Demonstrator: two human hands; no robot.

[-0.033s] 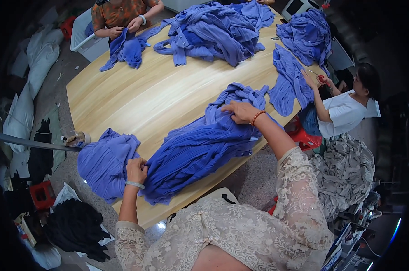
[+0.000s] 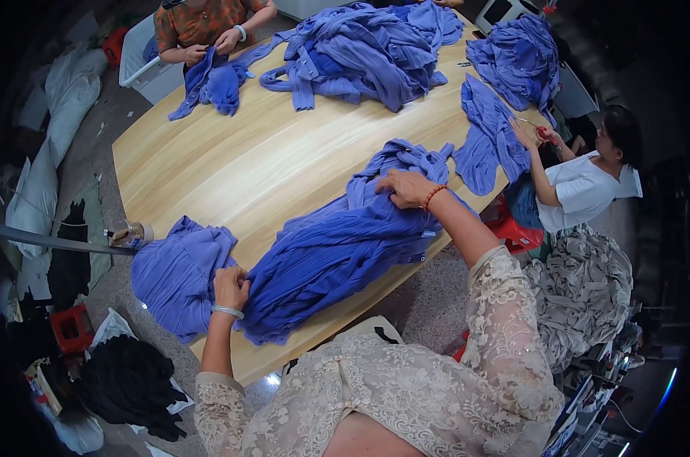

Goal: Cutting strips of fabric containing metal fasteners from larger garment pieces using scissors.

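Observation:
A blue, finely pleated garment (image 2: 322,247) lies stretched along the near edge of the table, with small dark snaps or buttons at its right end. Pinched fingers of my left hand (image 2: 230,289) hold its left end, beside a lighter blue folded garment (image 2: 181,274) at the table's left corner. My right hand (image 2: 407,188) is bent over the cloth at the upper right end, its fingers curled into the fabric; the fingertips are partly hidden. Paler bunched blue cloth (image 2: 398,156) lies just beyond that hand.
Across the wooden table (image 2: 208,175) rises a large pile of blue garments (image 2: 360,53). A co-worker at far left handles blue cloth (image 2: 219,87); another at right holds red-handled scissors (image 2: 544,135) by a garment. A jar (image 2: 135,234) stands at the left edge. Grey cloth (image 2: 581,289) is heaped at right.

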